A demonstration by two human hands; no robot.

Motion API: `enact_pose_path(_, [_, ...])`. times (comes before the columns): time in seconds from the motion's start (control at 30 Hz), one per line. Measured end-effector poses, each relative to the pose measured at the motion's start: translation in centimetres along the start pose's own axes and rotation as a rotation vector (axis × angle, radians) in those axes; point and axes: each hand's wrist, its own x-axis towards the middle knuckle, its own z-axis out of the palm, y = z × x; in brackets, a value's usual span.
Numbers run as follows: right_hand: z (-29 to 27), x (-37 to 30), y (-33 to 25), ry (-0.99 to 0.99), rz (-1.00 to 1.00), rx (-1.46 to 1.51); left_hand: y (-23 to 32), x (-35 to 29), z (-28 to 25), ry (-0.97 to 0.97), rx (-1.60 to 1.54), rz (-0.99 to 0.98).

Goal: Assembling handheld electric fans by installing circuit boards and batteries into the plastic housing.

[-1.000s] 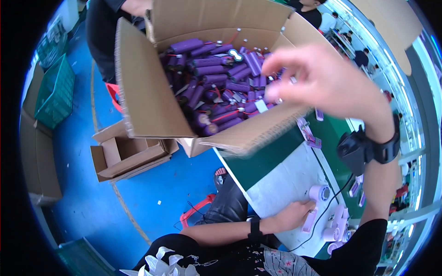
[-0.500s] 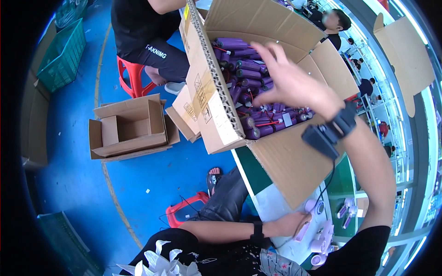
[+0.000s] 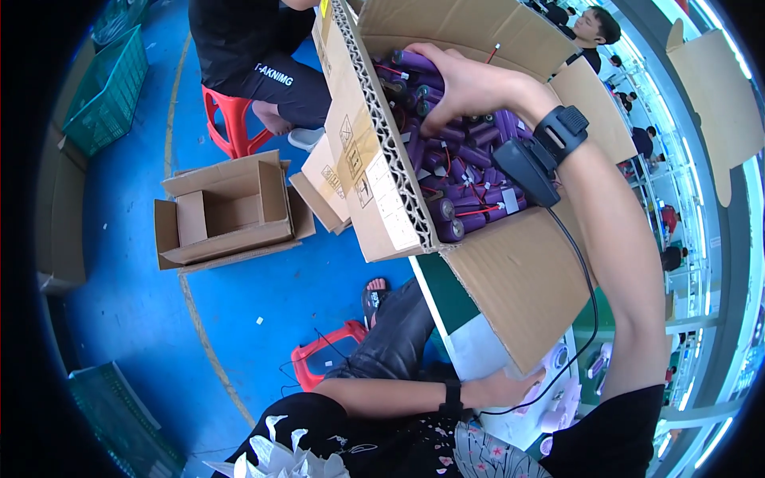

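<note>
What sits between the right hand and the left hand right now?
In the head view: purple cylindrical cells inside the carton, then the carton's cardboard flap, lie between the right hand and left hand.

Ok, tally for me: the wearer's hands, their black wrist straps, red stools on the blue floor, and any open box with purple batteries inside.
Right hand and left hand: 2
Black wrist straps: 2
Red stools: 2
Open box with purple batteries inside: 1
Total: 7
</note>
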Motion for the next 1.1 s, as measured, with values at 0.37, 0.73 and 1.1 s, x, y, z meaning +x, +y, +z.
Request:
enact_pose_path(0.37, [0.7, 0.0, -1.1, 0.072, 0.141, 0.054, 2.5, 1.2, -3.4, -0.12, -0.096, -0.152])
enact_pose_path(0.73, [4.0, 1.1, -1.3, 0.402, 0.101, -0.085, 1.1, 1.2, -2.0, -0.17, -0.081, -0.186])
enact_pose_path(1.1, [3.8, 1.6, 1.3, 0.444, 0.027, 0.015, 0.5, 1.0, -1.5, -0.127, -0.063, -0.143])
